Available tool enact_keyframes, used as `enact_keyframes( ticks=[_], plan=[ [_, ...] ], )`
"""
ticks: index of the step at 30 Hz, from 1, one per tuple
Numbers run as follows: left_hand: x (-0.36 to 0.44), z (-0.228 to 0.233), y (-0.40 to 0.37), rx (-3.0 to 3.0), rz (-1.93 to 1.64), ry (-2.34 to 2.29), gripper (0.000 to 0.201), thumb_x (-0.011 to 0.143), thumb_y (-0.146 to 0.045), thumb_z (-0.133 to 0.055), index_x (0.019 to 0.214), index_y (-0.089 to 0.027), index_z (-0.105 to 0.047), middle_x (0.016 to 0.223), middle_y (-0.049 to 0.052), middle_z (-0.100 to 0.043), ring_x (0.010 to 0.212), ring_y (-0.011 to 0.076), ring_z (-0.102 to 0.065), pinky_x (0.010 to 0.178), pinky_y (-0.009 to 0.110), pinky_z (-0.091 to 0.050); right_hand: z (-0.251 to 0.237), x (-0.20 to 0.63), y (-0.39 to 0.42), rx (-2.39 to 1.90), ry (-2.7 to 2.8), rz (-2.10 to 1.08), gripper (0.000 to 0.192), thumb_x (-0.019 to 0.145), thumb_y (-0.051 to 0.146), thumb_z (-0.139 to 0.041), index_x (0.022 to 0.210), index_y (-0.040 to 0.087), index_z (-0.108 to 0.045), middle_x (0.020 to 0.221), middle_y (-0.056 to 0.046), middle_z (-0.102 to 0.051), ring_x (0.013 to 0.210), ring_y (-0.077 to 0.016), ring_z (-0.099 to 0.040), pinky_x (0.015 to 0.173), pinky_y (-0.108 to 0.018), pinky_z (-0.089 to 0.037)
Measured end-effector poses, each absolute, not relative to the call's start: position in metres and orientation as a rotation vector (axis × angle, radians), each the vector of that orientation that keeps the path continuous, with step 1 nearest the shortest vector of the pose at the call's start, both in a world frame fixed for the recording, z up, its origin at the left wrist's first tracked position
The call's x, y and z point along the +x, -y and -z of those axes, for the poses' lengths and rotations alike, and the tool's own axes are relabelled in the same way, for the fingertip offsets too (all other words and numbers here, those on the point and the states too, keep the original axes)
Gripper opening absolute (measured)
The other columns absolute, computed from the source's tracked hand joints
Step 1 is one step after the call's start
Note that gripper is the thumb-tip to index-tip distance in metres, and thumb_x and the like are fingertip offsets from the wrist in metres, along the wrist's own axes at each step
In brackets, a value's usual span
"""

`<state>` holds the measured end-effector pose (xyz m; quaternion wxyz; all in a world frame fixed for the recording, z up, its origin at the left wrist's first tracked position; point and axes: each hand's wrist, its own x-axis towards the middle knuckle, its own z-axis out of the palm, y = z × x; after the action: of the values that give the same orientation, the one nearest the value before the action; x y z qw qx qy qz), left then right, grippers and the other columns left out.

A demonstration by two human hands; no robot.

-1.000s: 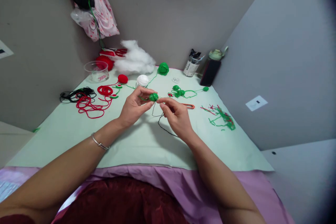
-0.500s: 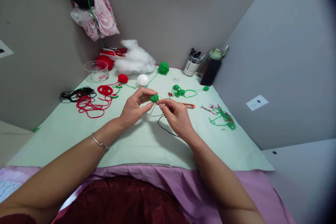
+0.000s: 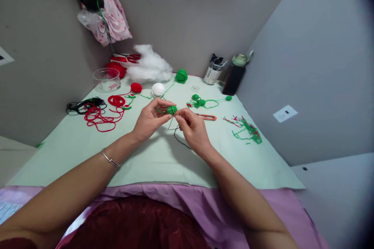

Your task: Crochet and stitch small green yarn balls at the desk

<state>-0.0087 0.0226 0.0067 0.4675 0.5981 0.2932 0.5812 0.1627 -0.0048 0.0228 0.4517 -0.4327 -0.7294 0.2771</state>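
Observation:
My left hand (image 3: pixel 150 118) pinches a small green crocheted ball (image 3: pixel 172 110) between thumb and fingers above the middle of the table. A dark strand of black yarn (image 3: pixel 181 141) crosses the ball's front and trails down below my hands to the right. Close against the ball's right side, my right hand (image 3: pixel 193 126) has its thumb and forefinger pressed together; what they pinch is too small to tell. Behind my right hand lies an orange-handled tool (image 3: pixel 209 117), partly hidden by it.
Red yarn (image 3: pixel 101 114) and black yarn (image 3: pixel 83 106) lie left. White stuffing (image 3: pixel 150 66), a clear tub (image 3: pixel 106 81) and a white yarn ball (image 3: pixel 158 89) stand behind. Green pieces (image 3: pixel 200 103), yarn scraps (image 3: pixel 248 130), a pen cup (image 3: pixel 212 74) and a bottle (image 3: pixel 240 60) are right.
The green ball has turned slightly, with the black strand now lying across its front. My right hand has shifted a little left, and the trailing yarn has moved with it.

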Motion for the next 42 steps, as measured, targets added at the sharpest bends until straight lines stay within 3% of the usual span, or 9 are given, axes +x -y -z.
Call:
enact_keyframes(
  ticks=[13,19,24,32,38,42],
  plan=[
    [-0.007,-0.007,-0.019,1.417,-1.39,-0.748,0.03,0.075,-0.025,-0.082,0.097,-0.017,-0.064,0.1,0.006,-0.072,0.096,0.0186,-0.067,0.089,0.034,-0.053,-0.015,0.155,0.001,-1.059,1.673,-0.75,0.016,0.093,0.03,-0.055,0.081,0.021,-0.052,0.062,0.005,-0.052,0.054,-0.0103,-0.048,0.056,-0.024,-0.036],
    [-0.009,-0.003,-0.024,1.48,-1.395,-0.771,0.027,0.077,-0.023,-0.079,0.099,-0.018,-0.064,0.101,0.006,-0.07,0.097,0.0184,-0.066,0.091,0.034,-0.052,-0.021,0.166,-0.005,-1.092,1.736,-0.794,0.015,0.092,0.033,-0.06,0.086,0.019,-0.063,0.065,0.003,-0.055,0.06,-0.0112,-0.051,0.06,-0.025,-0.038],
    [-0.013,-0.001,-0.03,1.514,-1.377,-0.802,0.026,0.078,-0.023,-0.077,0.1,-0.019,-0.065,0.099,0.004,-0.066,0.094,0.0168,-0.063,0.091,0.033,-0.05,-0.02,0.173,-0.012,-1.118,1.756,-1.025,0.014,0.089,0.03,-0.059,0.096,0.019,-0.063,0.065,0.004,-0.059,0.055,-0.0107,-0.053,0.056,-0.025,-0.041],
    [-0.005,0.004,-0.027,1.534,-1.219,-0.834,0.027,0.078,-0.026,-0.075,0.101,-0.017,-0.065,0.095,0.005,-0.066,0.091,0.0185,-0.062,0.086,0.033,-0.048,-0.016,0.173,-0.021,-0.996,1.479,-1.314,0.029,0.077,0.037,-0.071,0.092,0.02,-0.053,0.065,0.004,-0.061,0.059,-0.013,-0.059,0.055,-0.026,-0.052],
    [-0.006,0.002,-0.027,1.564,-1.238,-0.85,0.027,0.078,-0.025,-0.075,0.101,-0.019,-0.062,0.097,0.003,-0.064,0.092,0.0169,-0.06,0.088,0.033,-0.047,-0.018,0.176,-0.025,-1.089,1.603,-1.045,0.021,0.083,0.039,-0.065,0.087,0.018,-0.066,0.076,-0.001,-0.064,0.066,-0.0125,-0.057,0.057,-0.025,-0.047],
    [-0.006,0.001,-0.025,1.622,-1.144,-0.829,0.026,0.078,-0.024,-0.073,0.101,-0.018,-0.063,0.098,0.004,-0.064,0.091,0.0168,-0.06,0.089,0.033,-0.047,-0.022,0.179,-0.025,-1.076,1.554,-1.13,0.018,0.076,0.034,-0.072,0.079,0.016,-0.069,0.065,0.001,-0.058,0.058,-0.01,-0.049,0.054,-0.024,-0.041]
  ],
)
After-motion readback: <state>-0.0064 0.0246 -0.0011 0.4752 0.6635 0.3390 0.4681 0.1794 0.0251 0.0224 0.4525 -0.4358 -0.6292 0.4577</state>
